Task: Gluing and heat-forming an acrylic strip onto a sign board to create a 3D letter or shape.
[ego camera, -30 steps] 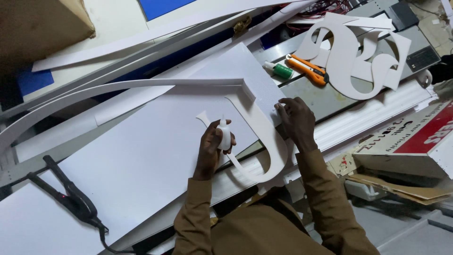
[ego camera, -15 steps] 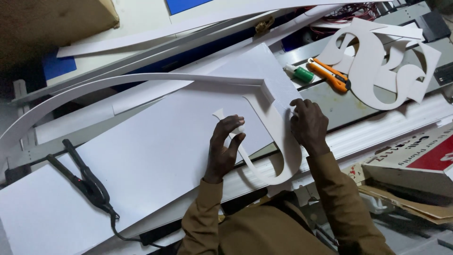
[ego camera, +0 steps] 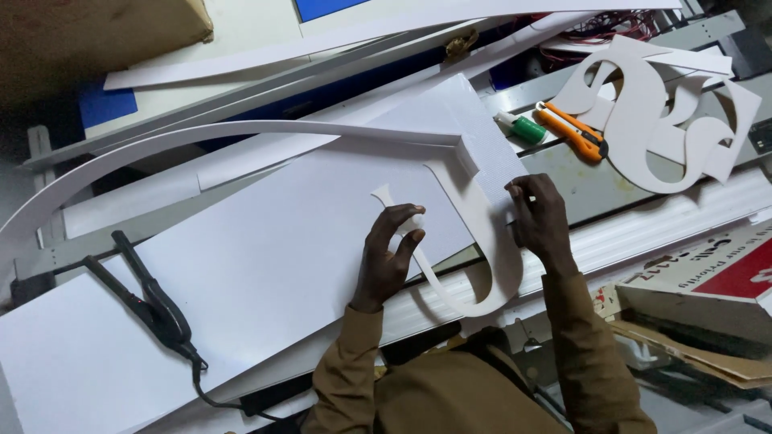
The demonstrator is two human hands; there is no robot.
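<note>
A white cut-out letter shape (ego camera: 482,233) with a hooked lower curve lies on a large white board (ego camera: 257,265). A long thin white strip (ego camera: 185,137) arcs from its top corner away to the left. My left hand (ego camera: 386,257) pinches the letter's thin left tip between thumb and fingers. My right hand (ego camera: 540,217) presses on the letter's right edge, fingers curled against it. Both sleeves are brown.
A black hair-iron-like tool (ego camera: 153,301) with a cord lies on the board at left. An orange utility knife (ego camera: 572,133) and a green-capped bottle (ego camera: 521,127) lie at the back right beside another white cut-out shape (ego camera: 651,104). Cardboard boxes (ego camera: 708,297) sit at right.
The view has shifted, so everything sits further right and lower in frame. My hands stay on the letter, the left one regripping its thin tip.
</note>
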